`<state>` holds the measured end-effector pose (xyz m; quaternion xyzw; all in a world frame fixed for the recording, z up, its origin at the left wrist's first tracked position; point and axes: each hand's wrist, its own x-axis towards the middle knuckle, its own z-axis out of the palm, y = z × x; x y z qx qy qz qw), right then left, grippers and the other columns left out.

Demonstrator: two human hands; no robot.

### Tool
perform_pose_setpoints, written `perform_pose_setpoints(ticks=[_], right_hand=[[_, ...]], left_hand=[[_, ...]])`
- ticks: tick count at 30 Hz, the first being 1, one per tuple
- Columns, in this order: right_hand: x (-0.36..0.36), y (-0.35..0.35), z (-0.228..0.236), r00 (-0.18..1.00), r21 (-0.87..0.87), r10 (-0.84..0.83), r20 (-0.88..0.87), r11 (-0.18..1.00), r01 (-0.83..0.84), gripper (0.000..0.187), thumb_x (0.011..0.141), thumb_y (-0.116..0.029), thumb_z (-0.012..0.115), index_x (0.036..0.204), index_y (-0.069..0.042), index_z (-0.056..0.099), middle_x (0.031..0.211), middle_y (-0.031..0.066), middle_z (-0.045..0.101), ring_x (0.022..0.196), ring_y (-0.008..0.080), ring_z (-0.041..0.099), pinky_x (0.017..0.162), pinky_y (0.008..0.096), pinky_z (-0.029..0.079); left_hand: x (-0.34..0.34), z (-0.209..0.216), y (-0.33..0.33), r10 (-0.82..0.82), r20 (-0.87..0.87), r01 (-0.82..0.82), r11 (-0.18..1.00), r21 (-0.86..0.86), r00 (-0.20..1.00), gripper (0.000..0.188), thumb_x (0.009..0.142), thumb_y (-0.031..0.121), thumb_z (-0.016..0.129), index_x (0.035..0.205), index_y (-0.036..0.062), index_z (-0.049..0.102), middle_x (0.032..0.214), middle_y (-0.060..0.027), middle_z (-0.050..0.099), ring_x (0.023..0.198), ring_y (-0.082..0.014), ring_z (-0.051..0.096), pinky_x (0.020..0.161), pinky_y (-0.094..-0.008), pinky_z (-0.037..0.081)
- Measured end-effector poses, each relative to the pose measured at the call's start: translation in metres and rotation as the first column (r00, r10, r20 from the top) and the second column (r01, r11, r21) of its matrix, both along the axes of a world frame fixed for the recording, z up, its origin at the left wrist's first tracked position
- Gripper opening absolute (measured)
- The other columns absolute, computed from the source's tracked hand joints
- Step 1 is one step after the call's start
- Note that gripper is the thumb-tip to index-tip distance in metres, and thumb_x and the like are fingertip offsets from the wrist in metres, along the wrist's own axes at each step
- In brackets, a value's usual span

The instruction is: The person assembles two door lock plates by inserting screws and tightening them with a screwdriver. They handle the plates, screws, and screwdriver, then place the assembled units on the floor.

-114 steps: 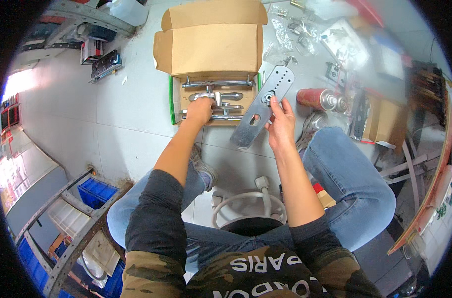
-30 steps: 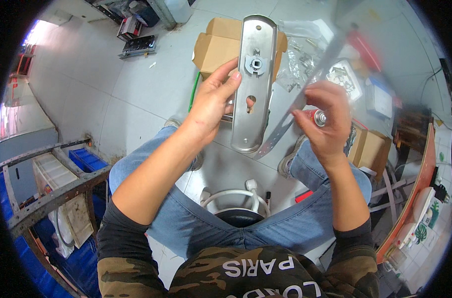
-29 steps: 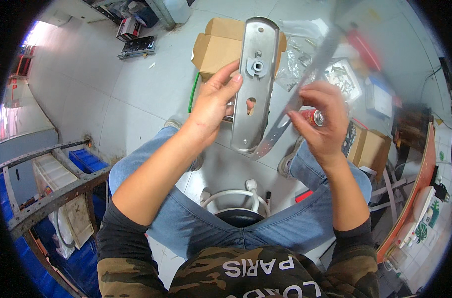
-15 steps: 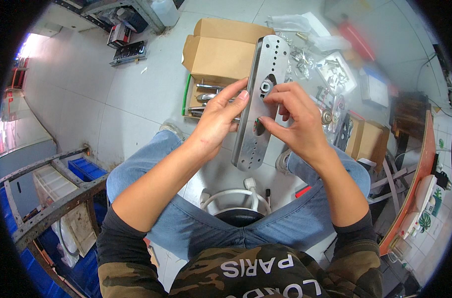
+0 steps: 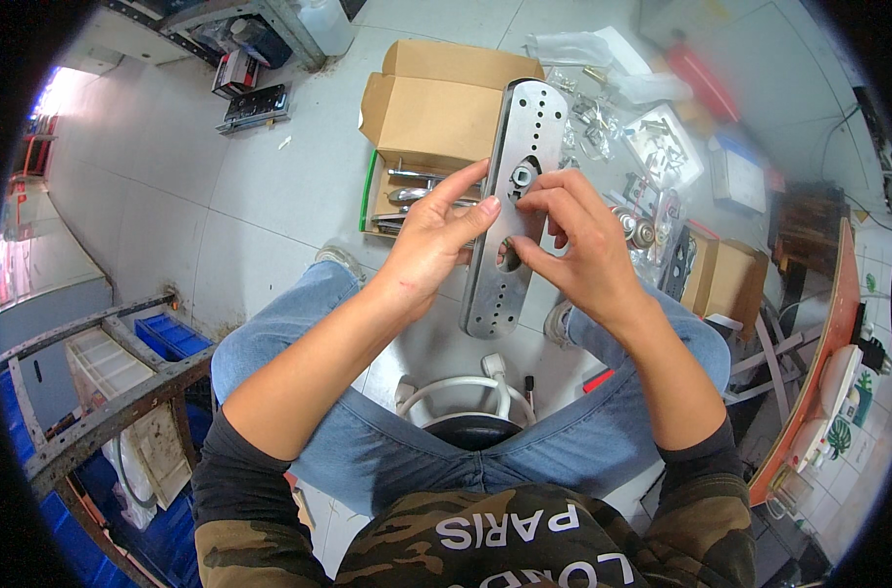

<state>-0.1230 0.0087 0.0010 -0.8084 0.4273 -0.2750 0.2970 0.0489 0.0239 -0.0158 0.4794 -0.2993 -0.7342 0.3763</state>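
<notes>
Between my hands, above the floor, is a long silvery metal lock plate (image 5: 487,269) with rounded ends, rows of small holes and larger cut-outs. A square-holed hub (image 5: 521,176) sits in its upper cut-out. My left hand (image 5: 431,230) grips the plate's left edge, thumb on the front face and the other fingers partly hidden along the side and behind. My right hand (image 5: 588,235) is bent over the right side. Its index finger touches just below the hub, and its thumb reaches the lower oval opening. Whether a small part sits under those fingertips cannot be made out.
Beyond the plate an open cardboard box (image 5: 436,103) holds metal handles (image 5: 407,196). Bagged hardware (image 5: 593,122) and a white tray of small metal parts (image 5: 665,147) lie at the far right. A smaller cardboard box (image 5: 735,279) stands nearer. A metal rack (image 5: 103,387) is at left.
The lock plate has tilted slightly, its upper end moving a little nearer and left. Both hands stay on it, and my right fingers have shifted slightly over the cut-outs.
</notes>
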Motion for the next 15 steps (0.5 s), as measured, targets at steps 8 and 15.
perform_pose_setpoints(ticks=[8, 15], right_hand=[[-0.003, 0.001, -0.003, 0.999, 0.021, -0.035, 0.042, 0.999, 0.034, 0.027, 0.065, -0.006, 0.066, 0.088, -0.003, 0.052, 0.097, 0.0097, 0.048, 0.071, 0.0253, 0.057, 0.061, 0.0335, 0.047], [-0.006, -0.001, -0.010, 0.994, -0.207, -0.055, 0.099, 0.976, 0.075, 0.030, 0.062, -0.012, 0.067, 0.084, -0.003, 0.049, 0.096, 0.0082, 0.048, 0.078, 0.0255, 0.056, 0.062, 0.0341, 0.048]], left_hand=[[-0.001, -0.005, 0.003, -0.016, 0.069, 0.013, 0.999, 0.036, 0.997, 0.051, 0.084, 0.031, 0.057, 0.129, 0.0153, 0.039, 0.088, 0.0012, 0.060, 0.070, -0.0035, 0.051, 0.058, -0.0203, 0.033], [-0.009, 0.004, 0.003, 0.094, 0.063, -0.096, 0.995, 0.027, 0.994, 0.050, 0.089, 0.029, 0.047, 0.131, 0.0055, 0.031, 0.106, -0.0064, 0.056, 0.082, -0.0131, 0.059, 0.073, -0.0284, 0.050]])
